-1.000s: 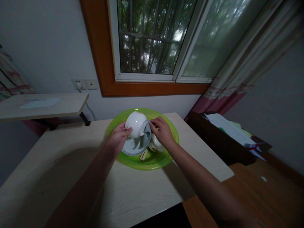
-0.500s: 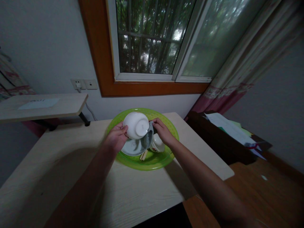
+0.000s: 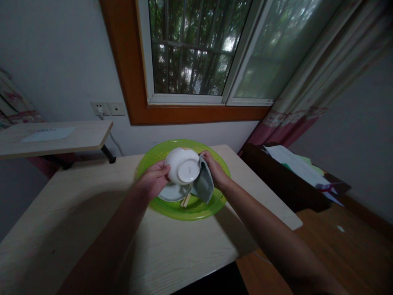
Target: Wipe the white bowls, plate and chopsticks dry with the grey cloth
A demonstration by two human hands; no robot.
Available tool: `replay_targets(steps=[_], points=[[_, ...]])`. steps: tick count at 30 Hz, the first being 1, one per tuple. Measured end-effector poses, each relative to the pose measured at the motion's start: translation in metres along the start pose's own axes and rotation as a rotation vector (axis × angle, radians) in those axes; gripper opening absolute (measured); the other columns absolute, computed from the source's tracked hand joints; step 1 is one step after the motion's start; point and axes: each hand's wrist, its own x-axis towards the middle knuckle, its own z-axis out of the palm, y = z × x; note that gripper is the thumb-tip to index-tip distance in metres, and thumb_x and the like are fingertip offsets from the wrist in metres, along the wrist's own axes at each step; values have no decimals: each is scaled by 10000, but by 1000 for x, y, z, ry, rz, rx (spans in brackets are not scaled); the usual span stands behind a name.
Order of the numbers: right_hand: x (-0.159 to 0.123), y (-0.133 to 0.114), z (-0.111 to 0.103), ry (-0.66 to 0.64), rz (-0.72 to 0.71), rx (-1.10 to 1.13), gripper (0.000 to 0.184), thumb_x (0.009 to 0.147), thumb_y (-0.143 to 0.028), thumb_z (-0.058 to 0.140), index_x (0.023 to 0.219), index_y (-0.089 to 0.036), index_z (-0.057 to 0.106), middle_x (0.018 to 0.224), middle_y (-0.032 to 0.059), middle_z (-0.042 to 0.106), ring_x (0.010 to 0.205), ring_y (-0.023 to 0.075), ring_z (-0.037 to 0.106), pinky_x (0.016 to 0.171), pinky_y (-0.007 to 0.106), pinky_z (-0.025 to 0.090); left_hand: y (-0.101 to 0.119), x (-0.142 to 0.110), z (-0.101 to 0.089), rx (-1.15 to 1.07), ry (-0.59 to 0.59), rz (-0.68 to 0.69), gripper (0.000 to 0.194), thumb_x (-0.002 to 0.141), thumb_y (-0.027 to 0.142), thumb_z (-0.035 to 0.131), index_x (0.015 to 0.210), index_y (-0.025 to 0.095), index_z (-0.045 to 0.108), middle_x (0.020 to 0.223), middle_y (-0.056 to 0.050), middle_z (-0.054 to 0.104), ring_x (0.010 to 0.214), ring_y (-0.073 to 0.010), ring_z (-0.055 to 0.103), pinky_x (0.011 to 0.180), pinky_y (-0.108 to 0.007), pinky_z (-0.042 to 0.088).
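My left hand (image 3: 155,177) grips a white bowl (image 3: 181,163) by its left side, tilted so that its round foot faces me. At the bowl's right edge, my right hand (image 3: 214,167) pinches a grey-green cloth (image 3: 203,182), which hangs down in front of the fingers. Both hands are above a green plastic basin (image 3: 181,214). Inside it lie a white plate (image 3: 172,193) and some light wooden chopsticks (image 3: 186,200), only their ends showing. The cloth hides the right part of the basin's contents.
The basin stands on a pale wooden table (image 3: 184,250) against the wall below a window. A raised shelf (image 3: 82,137) with a paper on it is at the left. Papers (image 3: 294,166) lie on dark furniture at the right.
The bowl has shifted slightly right and down in my left hand. The cloth has swung right and now covers the second bowl that showed in the basin.
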Motion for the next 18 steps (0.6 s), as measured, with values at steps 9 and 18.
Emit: replay_targets(steps=[9,18], points=[[2,-1,-3,28,-132,-183,102,917,-307,433,855,-256,496,809,4,585,761,200,557,661,303,488,1,-3,3,202,30,-24,581,724,239,819,1246,105,603,1198,-188,701,1064,-294,681,886,-382,538],[8,-29,1,-129,-208,-269,113,950,-317,413,901,-249,489,907,13,583,879,191,564,801,313,494,8,-5,-5,358,-24,-24,559,614,178,883,1111,129,631,1072,-137,747,879,-230,709,769,-324,552]])
